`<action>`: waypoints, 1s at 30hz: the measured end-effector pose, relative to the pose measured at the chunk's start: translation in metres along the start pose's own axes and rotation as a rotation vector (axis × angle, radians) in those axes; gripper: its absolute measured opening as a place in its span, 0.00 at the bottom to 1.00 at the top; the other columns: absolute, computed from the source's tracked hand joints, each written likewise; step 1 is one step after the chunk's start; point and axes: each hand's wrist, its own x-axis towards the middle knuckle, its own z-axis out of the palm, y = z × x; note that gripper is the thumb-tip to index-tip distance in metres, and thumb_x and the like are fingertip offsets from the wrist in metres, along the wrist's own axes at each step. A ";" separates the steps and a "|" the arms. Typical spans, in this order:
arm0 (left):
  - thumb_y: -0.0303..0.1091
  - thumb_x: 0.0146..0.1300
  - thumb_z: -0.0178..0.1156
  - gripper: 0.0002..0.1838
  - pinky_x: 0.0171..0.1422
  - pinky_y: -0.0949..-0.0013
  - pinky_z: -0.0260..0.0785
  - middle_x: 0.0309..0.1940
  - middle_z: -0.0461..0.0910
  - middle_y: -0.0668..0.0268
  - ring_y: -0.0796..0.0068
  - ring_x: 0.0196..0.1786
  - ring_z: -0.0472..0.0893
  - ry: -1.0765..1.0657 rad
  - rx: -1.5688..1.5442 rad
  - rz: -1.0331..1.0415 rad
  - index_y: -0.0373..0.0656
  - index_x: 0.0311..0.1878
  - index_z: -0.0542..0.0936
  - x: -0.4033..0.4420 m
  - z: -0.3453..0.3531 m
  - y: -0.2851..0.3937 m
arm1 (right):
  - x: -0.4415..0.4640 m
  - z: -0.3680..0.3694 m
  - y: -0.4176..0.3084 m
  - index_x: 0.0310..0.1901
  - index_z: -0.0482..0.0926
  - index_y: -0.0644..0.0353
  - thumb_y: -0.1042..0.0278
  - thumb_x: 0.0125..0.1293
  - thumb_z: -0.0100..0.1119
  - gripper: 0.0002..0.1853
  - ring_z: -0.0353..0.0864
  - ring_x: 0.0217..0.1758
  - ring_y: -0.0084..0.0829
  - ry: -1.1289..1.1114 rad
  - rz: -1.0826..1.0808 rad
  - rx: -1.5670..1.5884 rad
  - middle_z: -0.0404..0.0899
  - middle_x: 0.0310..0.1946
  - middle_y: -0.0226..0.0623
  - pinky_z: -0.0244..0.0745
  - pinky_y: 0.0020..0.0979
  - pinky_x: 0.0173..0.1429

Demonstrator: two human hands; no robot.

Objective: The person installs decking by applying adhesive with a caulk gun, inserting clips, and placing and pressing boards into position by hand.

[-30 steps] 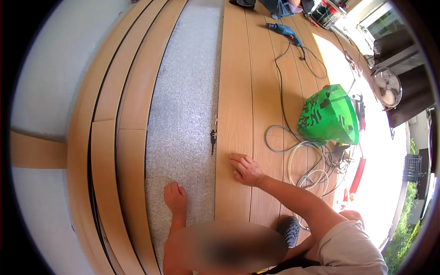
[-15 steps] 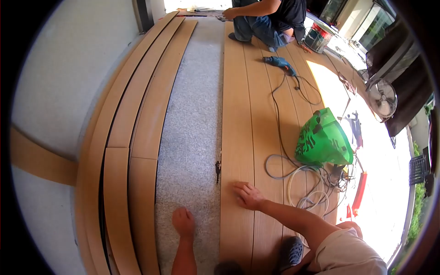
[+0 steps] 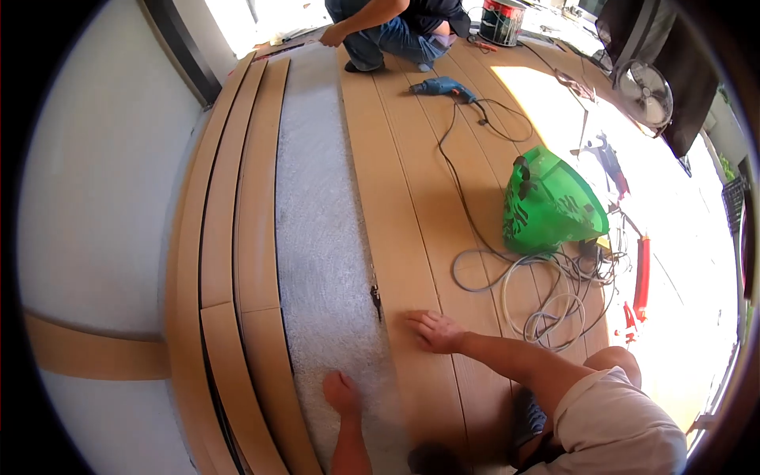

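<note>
My left hand (image 3: 341, 393) is closed in a fist over the bare grey concrete strip (image 3: 321, 206); whatever its fingers may hold is hidden. With fingers stretched out, my right hand (image 3: 437, 331) lies flat on a wood-coloured floor plank (image 3: 380, 214), near its edge along the strip. Just ahead of that hand, a small dark metal piece (image 3: 376, 297) sits at the plank's edge. Several loose planks (image 3: 257, 190) lie side by side to the left of the concrete.
A green bag (image 3: 554, 202) stands on the planks at right, beside coiled cables (image 3: 546, 309). Further off are a blue corded drill (image 3: 445, 87), a crouching person (image 3: 388, 36), a paint bucket (image 3: 501, 22) and a fan (image 3: 645, 93). A white wall (image 3: 103, 174) bounds the left.
My view has turned and tilted, so the floor appears slanted. My right hand stays flat on the plank, and my left hand stays closed over the concrete.
</note>
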 end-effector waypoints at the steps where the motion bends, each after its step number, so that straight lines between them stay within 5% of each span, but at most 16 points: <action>1: 0.29 0.64 0.56 0.05 0.45 0.52 0.66 0.32 0.74 0.53 0.48 0.39 0.74 -0.002 0.008 0.015 0.38 0.34 0.75 0.004 0.001 0.002 | 0.000 -0.001 0.005 0.61 0.73 0.59 0.65 0.62 0.61 0.25 0.71 0.65 0.43 0.015 0.006 0.006 0.72 0.62 0.42 0.71 0.40 0.67; 4: 0.30 0.63 0.58 0.05 0.45 0.53 0.69 0.33 0.77 0.52 0.47 0.39 0.76 -0.134 -0.050 -0.030 0.38 0.35 0.75 0.012 -0.025 0.003 | -0.002 -0.001 0.003 0.65 0.70 0.57 0.66 0.63 0.59 0.27 0.70 0.67 0.43 -0.036 0.058 0.054 0.72 0.61 0.40 0.70 0.39 0.68; 6: 0.30 0.62 0.61 0.06 0.45 0.55 0.72 0.33 0.79 0.54 0.51 0.39 0.80 -0.508 -0.292 -0.361 0.38 0.37 0.75 0.029 -0.061 0.009 | 0.013 -0.023 -0.008 0.62 0.71 0.59 0.66 0.62 0.59 0.26 0.73 0.64 0.45 -0.086 0.163 0.154 0.71 0.62 0.42 0.71 0.41 0.67; 10: 0.29 0.61 0.63 0.07 0.43 0.59 0.74 0.32 0.82 0.56 0.59 0.37 0.83 -0.742 -0.109 -0.115 0.38 0.38 0.77 0.052 -0.158 0.034 | 0.045 -0.074 -0.041 0.59 0.73 0.59 0.57 0.66 0.54 0.23 0.74 0.64 0.48 -0.520 0.600 0.246 0.76 0.59 0.46 0.72 0.45 0.64; 13: 0.34 0.65 0.64 0.10 0.41 0.63 0.74 0.28 0.80 0.63 0.69 0.33 0.81 -0.669 -0.278 -0.185 0.36 0.39 0.79 0.025 -0.221 0.040 | 0.047 -0.168 -0.056 0.57 0.75 0.57 0.56 0.67 0.52 0.20 0.79 0.58 0.49 -0.558 0.578 0.302 0.81 0.51 0.50 0.74 0.47 0.61; 16: 0.40 0.67 0.56 0.15 0.39 0.64 0.74 0.31 0.84 0.58 0.67 0.32 0.83 -0.820 -0.359 -0.590 0.37 0.37 0.82 -0.019 -0.281 0.076 | 0.009 -0.264 -0.057 0.52 0.79 0.55 0.54 0.67 0.51 0.18 0.83 0.50 0.51 -0.328 0.861 0.311 0.85 0.44 0.50 0.76 0.47 0.56; 18: 0.44 0.70 0.51 0.19 0.39 0.65 0.75 0.33 0.85 0.58 0.68 0.32 0.83 -0.949 -0.396 -0.639 0.38 0.37 0.82 -0.037 -0.328 0.119 | -0.030 -0.358 -0.075 0.49 0.81 0.55 0.54 0.67 0.51 0.17 0.83 0.50 0.49 -0.226 1.196 0.357 0.85 0.44 0.49 0.77 0.46 0.54; 19: 0.46 0.71 0.48 0.22 0.41 0.65 0.75 0.34 0.85 0.58 0.68 0.34 0.83 -0.995 -0.402 -0.680 0.37 0.39 0.82 -0.041 -0.354 0.148 | -0.092 -0.363 -0.050 0.47 0.82 0.56 0.56 0.66 0.50 0.17 0.82 0.51 0.51 -0.274 1.007 0.209 0.84 0.44 0.51 0.76 0.46 0.55; 22: 0.54 0.74 0.43 0.29 0.49 0.60 0.76 0.43 0.85 0.56 0.63 0.45 0.83 -1.165 -0.410 -0.743 0.36 0.50 0.82 -0.073 -0.422 0.196 | -0.200 -0.479 -0.105 0.43 0.82 0.64 0.59 0.64 0.50 0.18 0.80 0.54 0.53 -0.130 1.497 0.198 0.82 0.45 0.54 0.73 0.46 0.59; 23: 0.54 0.75 0.42 0.29 0.51 0.60 0.75 0.45 0.84 0.55 0.61 0.47 0.83 -1.199 -0.361 -0.645 0.37 0.54 0.80 -0.085 -0.453 0.215 | -0.247 -0.507 -0.134 0.33 0.81 0.65 0.62 0.64 0.52 0.14 0.85 0.31 0.39 -0.005 1.388 0.006 0.83 0.27 0.47 0.80 0.40 0.39; 24: 0.54 0.76 0.40 0.29 0.54 0.60 0.75 0.47 0.84 0.54 0.60 0.49 0.82 -1.227 -0.312 -0.545 0.37 0.57 0.79 -0.096 -0.484 0.233 | -0.308 -0.528 -0.149 0.30 0.82 0.63 0.64 0.62 0.54 0.12 0.86 0.32 0.40 -0.229 1.142 -0.190 0.84 0.31 0.47 0.79 0.43 0.40; 25: 0.54 0.76 0.39 0.30 0.56 0.60 0.74 0.52 0.82 0.54 0.58 0.53 0.81 -1.271 -0.367 -0.720 0.39 0.61 0.76 -0.108 -0.511 0.249 | -0.346 -0.545 -0.172 0.26 0.83 0.61 0.66 0.61 0.56 0.11 0.85 0.33 0.40 -0.309 1.486 -0.175 0.85 0.33 0.45 0.78 0.46 0.40; 26: 0.55 0.77 0.38 0.31 0.59 0.59 0.73 0.56 0.80 0.54 0.57 0.56 0.79 -1.313 -0.416 -0.898 0.40 0.66 0.73 -0.120 -0.541 0.261 | -0.454 -0.528 -0.176 0.25 0.83 0.60 0.67 0.61 0.57 0.10 0.85 0.32 0.38 -0.468 1.117 -0.426 0.85 0.32 0.42 0.79 0.41 0.37; 27: 0.56 0.77 0.38 0.32 0.61 0.58 0.71 0.64 0.74 0.55 0.58 0.62 0.76 -1.339 -0.536 -1.075 0.43 0.72 0.66 -0.118 -0.579 0.285 | -0.423 -0.570 -0.234 0.26 0.83 0.58 0.68 0.64 0.56 0.10 0.84 0.32 0.34 -0.293 1.620 -0.035 0.84 0.30 0.39 0.79 0.35 0.34; 28: 0.58 0.76 0.40 0.33 0.63 0.55 0.69 0.66 0.72 0.58 0.58 0.64 0.73 -1.388 -0.539 -1.103 0.47 0.74 0.64 -0.125 -0.604 0.297 | -0.500 -0.549 -0.247 0.27 0.83 0.56 0.70 0.67 0.53 0.11 0.83 0.32 0.30 -0.480 1.448 -0.080 0.83 0.29 0.35 0.78 0.32 0.31; 30: 0.61 0.74 0.43 0.35 0.65 0.53 0.67 0.67 0.71 0.59 0.58 0.64 0.73 -1.500 -0.530 -1.237 0.49 0.75 0.62 -0.137 -0.650 0.307 | -0.411 -0.611 -0.342 0.28 0.83 0.53 0.69 0.66 0.53 0.10 0.84 0.33 0.31 -0.459 1.734 0.426 0.83 0.30 0.34 0.78 0.38 0.34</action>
